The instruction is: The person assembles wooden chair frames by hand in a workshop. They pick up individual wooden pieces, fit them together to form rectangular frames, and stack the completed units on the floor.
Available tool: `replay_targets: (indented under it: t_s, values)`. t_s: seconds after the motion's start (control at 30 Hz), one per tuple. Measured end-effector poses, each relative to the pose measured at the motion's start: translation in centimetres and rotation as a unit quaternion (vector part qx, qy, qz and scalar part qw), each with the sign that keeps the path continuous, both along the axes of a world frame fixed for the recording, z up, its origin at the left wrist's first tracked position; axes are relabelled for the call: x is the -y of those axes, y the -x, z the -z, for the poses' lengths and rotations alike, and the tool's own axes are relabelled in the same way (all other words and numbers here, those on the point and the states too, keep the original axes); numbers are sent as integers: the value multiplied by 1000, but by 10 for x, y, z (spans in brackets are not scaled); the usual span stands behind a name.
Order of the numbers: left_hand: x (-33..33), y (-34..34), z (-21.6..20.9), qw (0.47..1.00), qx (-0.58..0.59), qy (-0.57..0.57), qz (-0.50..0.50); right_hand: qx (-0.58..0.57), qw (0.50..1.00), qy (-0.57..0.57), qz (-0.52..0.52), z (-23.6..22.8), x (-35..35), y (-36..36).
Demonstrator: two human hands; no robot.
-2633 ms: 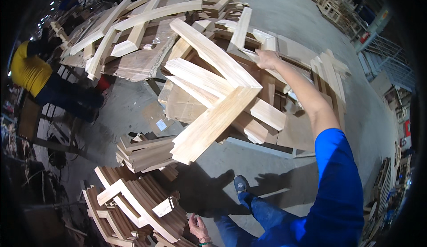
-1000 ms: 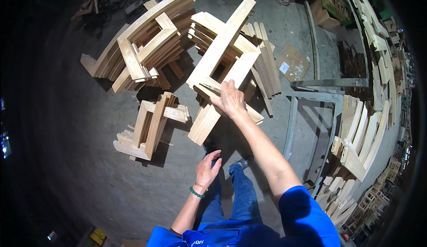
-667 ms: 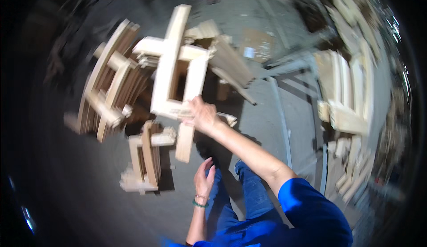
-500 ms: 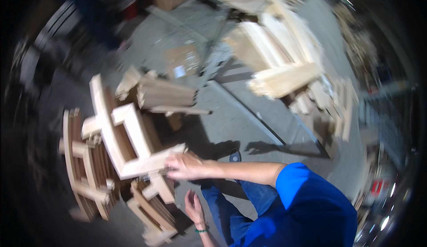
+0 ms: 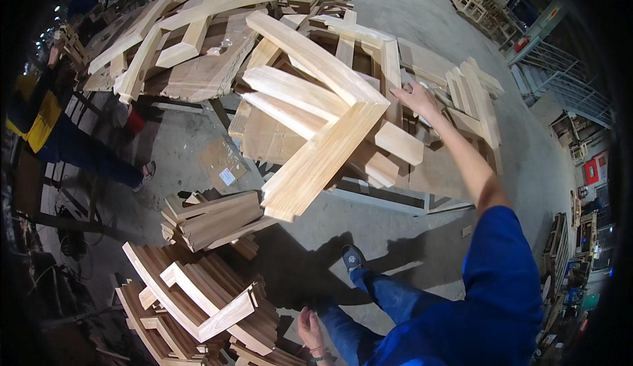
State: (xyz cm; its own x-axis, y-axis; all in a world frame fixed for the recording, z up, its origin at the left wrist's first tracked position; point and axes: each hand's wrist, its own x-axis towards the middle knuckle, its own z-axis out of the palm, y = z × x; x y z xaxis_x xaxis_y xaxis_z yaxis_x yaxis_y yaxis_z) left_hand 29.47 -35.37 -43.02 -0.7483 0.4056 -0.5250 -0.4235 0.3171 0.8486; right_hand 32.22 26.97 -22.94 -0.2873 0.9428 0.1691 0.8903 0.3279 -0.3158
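My right hand (image 5: 417, 97) reaches out over the table, fingers apart, with its fingertips at the edge of a pale wooden frame (image 5: 390, 59). Whether they press on the wood is hard to see. Nearer to me, an angled wooden frame with a broad end piece (image 5: 323, 158) lies on top of other pieces and juts past the table's near side. Low beside my legs, my left hand (image 5: 310, 330) is empty, its fingers loosely bent and apart. To its left, a stack of joined wooden frames (image 5: 224, 313) stands low down, a lighter frame on top.
Brown bundled wood pieces (image 5: 221, 221) lie beyond the stack. A cardboard-covered table (image 5: 191, 82) at the far left carries more curved frames. A person in yellow and dark clothes (image 5: 46, 119) stands at the left. Metal table legs (image 5: 376, 198) cross below the near table.
My right hand has left the frame on the low stack and moved up and right to the table. The view has swung, bringing more of the table in. My left hand stays low.
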Motion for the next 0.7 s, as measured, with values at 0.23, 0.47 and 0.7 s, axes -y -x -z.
replay_targets:
  t_s: [0.23, 0.47, 0.7]
  values:
    - [-50, -19, -10, 998, -17, 58, 16, 45, 980, 195, 7, 43, -88, 70]
    - [-64, -27, -10, 988, -64, 132, 45, -366, 864, 329, -112, 55, -144, 57]
    - [-31, -45, -18, 974, -76, 213, -11, -148, 960, 204, -123, -71, -169, 41]
